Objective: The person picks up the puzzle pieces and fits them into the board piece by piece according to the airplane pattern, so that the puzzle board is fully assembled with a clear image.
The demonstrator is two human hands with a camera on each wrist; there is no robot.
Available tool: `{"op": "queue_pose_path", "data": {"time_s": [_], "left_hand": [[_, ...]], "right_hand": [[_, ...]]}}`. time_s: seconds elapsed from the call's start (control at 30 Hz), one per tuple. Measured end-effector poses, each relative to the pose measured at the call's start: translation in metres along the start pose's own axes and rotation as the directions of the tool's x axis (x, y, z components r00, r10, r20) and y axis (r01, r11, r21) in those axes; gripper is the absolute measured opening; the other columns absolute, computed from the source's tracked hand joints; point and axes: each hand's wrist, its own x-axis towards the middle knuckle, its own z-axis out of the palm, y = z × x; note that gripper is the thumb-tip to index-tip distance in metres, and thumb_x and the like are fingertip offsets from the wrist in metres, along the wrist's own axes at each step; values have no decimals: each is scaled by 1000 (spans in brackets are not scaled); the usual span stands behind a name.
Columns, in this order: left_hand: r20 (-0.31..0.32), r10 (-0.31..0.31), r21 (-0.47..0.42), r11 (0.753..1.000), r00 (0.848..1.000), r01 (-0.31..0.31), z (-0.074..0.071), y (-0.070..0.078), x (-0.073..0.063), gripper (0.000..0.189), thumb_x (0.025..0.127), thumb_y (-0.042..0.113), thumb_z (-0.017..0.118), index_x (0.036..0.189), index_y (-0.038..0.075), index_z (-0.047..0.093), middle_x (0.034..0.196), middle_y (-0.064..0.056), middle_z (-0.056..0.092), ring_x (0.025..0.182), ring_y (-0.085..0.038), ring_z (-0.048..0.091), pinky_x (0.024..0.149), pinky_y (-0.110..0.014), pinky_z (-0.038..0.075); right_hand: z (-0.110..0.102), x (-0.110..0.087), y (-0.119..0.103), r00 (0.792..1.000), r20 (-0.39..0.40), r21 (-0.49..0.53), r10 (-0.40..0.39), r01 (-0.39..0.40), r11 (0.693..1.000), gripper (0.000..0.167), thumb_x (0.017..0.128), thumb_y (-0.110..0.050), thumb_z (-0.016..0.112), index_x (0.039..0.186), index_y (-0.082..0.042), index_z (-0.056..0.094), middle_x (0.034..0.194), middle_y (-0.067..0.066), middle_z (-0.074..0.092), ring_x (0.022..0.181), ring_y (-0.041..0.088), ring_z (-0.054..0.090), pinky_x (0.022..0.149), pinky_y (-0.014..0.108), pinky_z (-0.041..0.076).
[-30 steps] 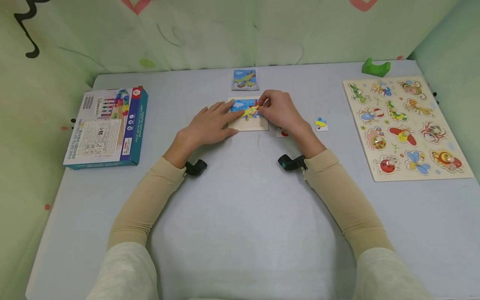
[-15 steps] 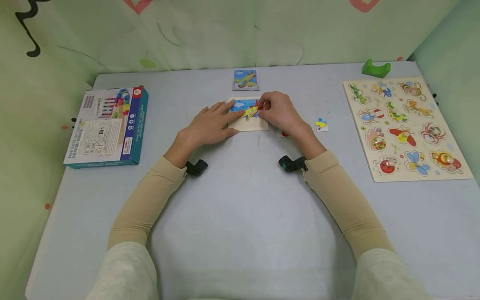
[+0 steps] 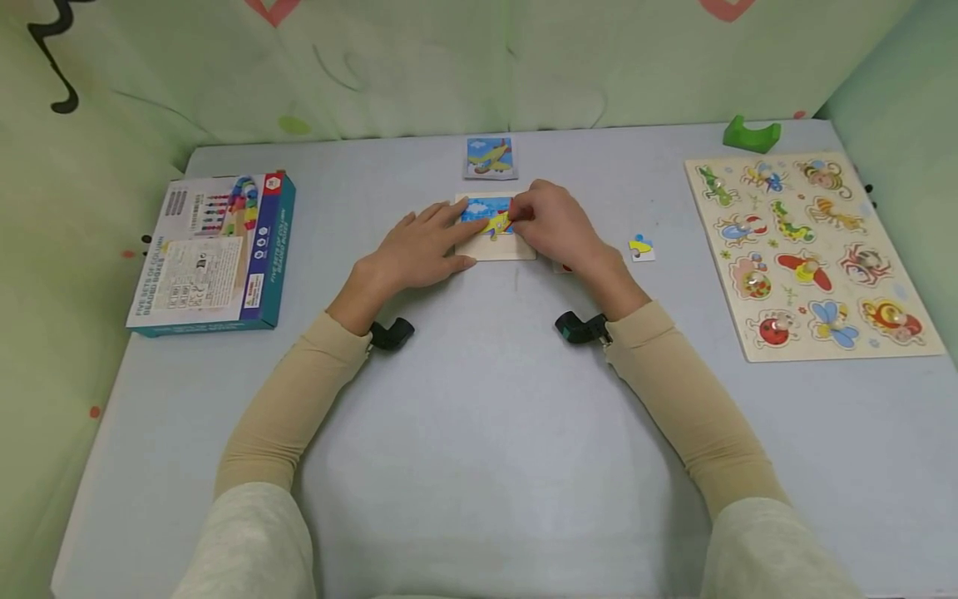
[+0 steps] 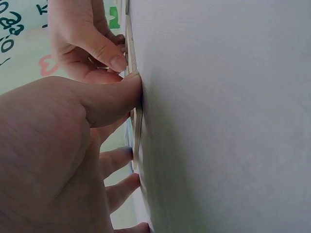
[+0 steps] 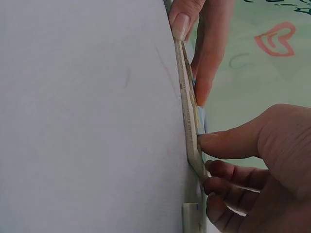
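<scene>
A small wooden jigsaw board (image 3: 494,249) with an airplane picture lies in front of me. My left hand (image 3: 415,249) spreads over its left side, thumb at the near edge and index finger reaching onto the picture. My right hand (image 3: 557,220) has curled fingers at the picture's upper right, pinching a puzzle piece that the fingers mostly cover. In the right wrist view, the right thumb (image 5: 231,145) meets the board's edge. One loose piece (image 3: 641,248), yellow and blue, lies right of the right wrist. Another piece (image 3: 562,268) shows partly below that hand.
Behind the board lies a square airplane picture (image 3: 490,158). A bead-set box (image 3: 205,254) stands at the left. At the right are a large wooden insect puzzle (image 3: 812,258) and a green curved block (image 3: 751,136). A patterned curtain (image 3: 419,75) borders the table's back.
My right hand's fingertips have shifted slightly left over the picture, covering more of the plane's tail. The left hand has stayed in place.
</scene>
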Motion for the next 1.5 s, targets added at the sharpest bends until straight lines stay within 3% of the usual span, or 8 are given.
{"op": "queue_pose_path", "data": {"time_s": [0.2, 0.47, 0.73, 0.9, 1.1, 1.23, 1.5], "left_hand": [[3, -4, 1, 1000, 1000, 4, 0, 1, 0, 62, 103, 51, 41, 159, 38, 16, 170, 0, 3, 157, -29, 5, 123, -61, 13], [0, -7, -3, 1000, 1000, 7, 0, 2, -1, 62, 103, 51, 42, 159, 38, 17, 170, 0, 4, 157, -30, 6, 123, -61, 13], [-3, 3, -23, 1000, 1000, -3, 1, 2, 2, 62, 103, 51, 43, 159, 39, 18, 170, 0, 3, 157, -30, 5, 123, -61, 12], [-25, 38, -67, 997, 999, -39, -1, 3, 2, 64, 101, 49, 50, 158, 33, 25, 169, -3, 10, 156, -30, 10, 122, -62, 15], [-33, 69, -121, 990, 997, -73, -6, -2, 1, 65, 98, 43, 60, 156, 23, 35, 167, -5, 19, 156, -27, 15, 125, -50, 21], [-28, 59, -121, 991, 998, -62, -9, -7, 0, 65, 98, 41, 62, 155, 21, 37, 167, -2, 22, 155, -23, 18, 125, -44, 23], [-23, 32, -106, 994, 999, -34, -10, -14, -3, 66, 97, 40, 62, 155, 22, 36, 167, 2, 23, 156, -24, 17, 125, -47, 22]], "right_hand": [[-6, -2, 4, 999, 44, 36, -10, 9, 999, 23, 91, -5, 64, 111, 1, 73, 104, 16, 61, 96, 28, 57, 85, 39, 47], [-5, -3, 14, 1000, -9, 158, 23, -21, 987, 20, 85, -6, 71, 105, -2, 70, 87, 9, 57, 80, 24, 50, 72, 30, 40], [-6, -6, 15, 999, -4, 151, 50, -48, 987, 14, 87, -6, 70, 100, 0, 71, 92, 13, 62, 84, 25, 53, 73, 31, 42], [-6, -7, 18, 998, -16, 155, 53, -50, 987, 14, 88, -6, 71, 99, 0, 69, 92, 14, 62, 84, 25, 53, 74, 31, 43], [-5, -9, 18, 998, -21, 149, 62, -58, 987, 10, 89, -9, 71, 92, 0, 66, 90, 13, 61, 84, 25, 53, 74, 32, 42], [-5, -10, 17, 998, -30, 137, 63, -58, 989, 11, 89, -10, 71, 85, -1, 66, 90, 12, 59, 84, 26, 51, 73, 34, 41], [-6, -7, 15, 998, -14, 143, 56, -53, 988, 11, 89, -11, 70, 85, -2, 66, 93, 11, 58, 87, 25, 51, 75, 33, 41]]}}
